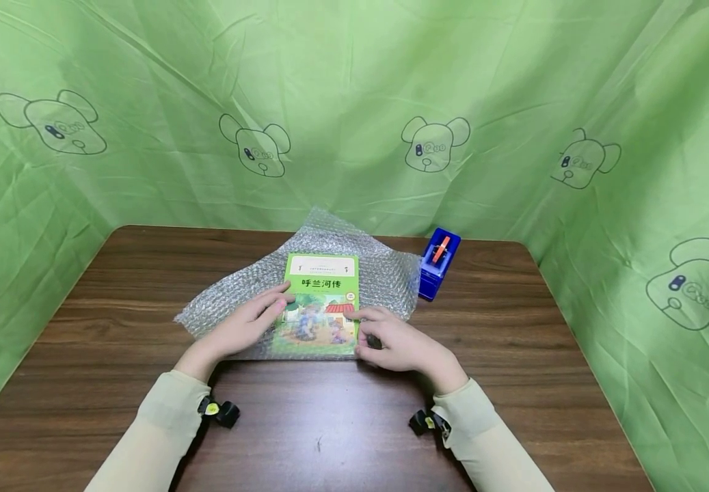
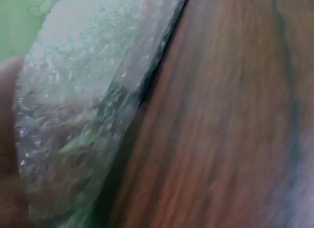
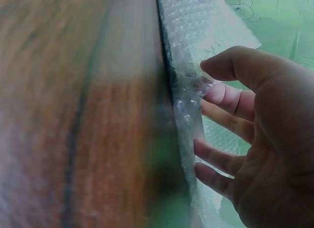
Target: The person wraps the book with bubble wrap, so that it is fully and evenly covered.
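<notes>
A green book (image 1: 322, 281) with a white panel and an illustration of figures lies face up on a sheet of bubble wrap (image 1: 237, 283). Its lower part looks hazy, as if under a layer of the wrap. Along the book's left side rests my left hand (image 1: 246, 329), its fingers extended onto the cover. My right hand (image 1: 400, 342) touches the right side, index finger over the cover and thumb near the lower corner. In the right wrist view, that hand's fingers (image 3: 221, 156) are spread against the wrap's edge. Only a dark sliver of the left hand shows in the left wrist view.
A blue tape dispenser-like object (image 1: 433, 273) with an orange strip stands just right of the wrap, close to its corner. The brown wooden table (image 1: 311, 424) reaches back to a green cloth backdrop (image 1: 342, 89) that also closes in both sides.
</notes>
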`<state>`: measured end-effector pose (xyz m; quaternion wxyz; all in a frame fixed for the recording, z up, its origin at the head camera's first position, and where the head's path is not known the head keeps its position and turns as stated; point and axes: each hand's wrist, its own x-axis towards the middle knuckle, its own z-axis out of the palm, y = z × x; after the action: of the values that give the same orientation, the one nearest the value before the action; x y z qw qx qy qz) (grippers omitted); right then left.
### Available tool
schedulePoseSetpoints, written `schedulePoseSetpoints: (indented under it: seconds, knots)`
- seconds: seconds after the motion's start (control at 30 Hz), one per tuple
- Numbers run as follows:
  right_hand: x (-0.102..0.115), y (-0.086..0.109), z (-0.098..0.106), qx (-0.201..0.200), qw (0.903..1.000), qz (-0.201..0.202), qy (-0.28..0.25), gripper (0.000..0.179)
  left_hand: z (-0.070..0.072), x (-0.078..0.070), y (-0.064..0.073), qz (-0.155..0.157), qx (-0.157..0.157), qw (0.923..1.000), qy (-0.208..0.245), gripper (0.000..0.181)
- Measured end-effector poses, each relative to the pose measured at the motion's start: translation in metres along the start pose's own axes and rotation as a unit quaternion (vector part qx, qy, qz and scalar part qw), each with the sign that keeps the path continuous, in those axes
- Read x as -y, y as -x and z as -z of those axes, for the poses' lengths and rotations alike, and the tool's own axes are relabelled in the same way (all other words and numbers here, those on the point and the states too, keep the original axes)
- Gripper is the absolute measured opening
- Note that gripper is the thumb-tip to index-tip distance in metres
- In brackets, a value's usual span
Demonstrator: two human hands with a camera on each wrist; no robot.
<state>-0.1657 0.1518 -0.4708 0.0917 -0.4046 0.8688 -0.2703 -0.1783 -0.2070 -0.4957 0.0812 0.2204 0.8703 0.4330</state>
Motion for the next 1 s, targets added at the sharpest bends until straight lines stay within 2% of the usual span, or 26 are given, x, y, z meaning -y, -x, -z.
schedulePoseSetpoints:
  seconds: [0.13,0.27,0.37,0.43,0.67,0.87,1.0]
  knots:
    - [0.000,0.000,0.000,-0.003,1.0000,0.006,0.001,0.022,0.006,-0.004,0.004,-0.031,-0.009,0.9995,0.004,0.035]
    - [-0.002,0.000,-0.001,-0.009,0.9999,0.010,0.004,0.022,0.005,-0.006,0.004,-0.074,-0.019,0.9961,-0.045,0.030]
    - [-0.003,0.000,-0.001,-0.011,0.9999,0.005,-0.001,0.022,0.001,-0.006,0.002,-0.086,-0.026,0.9933,-0.072,0.017]
    - [-0.003,0.000,-0.001,-0.010,0.9999,0.001,-0.005,0.023,-0.002,-0.006,0.001,-0.089,-0.033,0.9920,-0.083,0.013]
    - [-0.005,0.000,-0.001,-0.004,0.9999,-0.004,-0.009,0.024,-0.012,-0.012,0.000,-0.080,-0.062,0.9873,-0.122,0.023]
    - [-0.006,0.000,-0.001,-0.008,1.0000,0.002,-0.002,0.023,-0.016,-0.014,0.000,-0.067,-0.062,0.9849,-0.147,0.023]
    - [-0.006,0.000,-0.001,-0.015,0.9999,0.007,0.002,0.022,-0.017,-0.016,0.000,-0.071,-0.065,0.9838,-0.151,0.020]
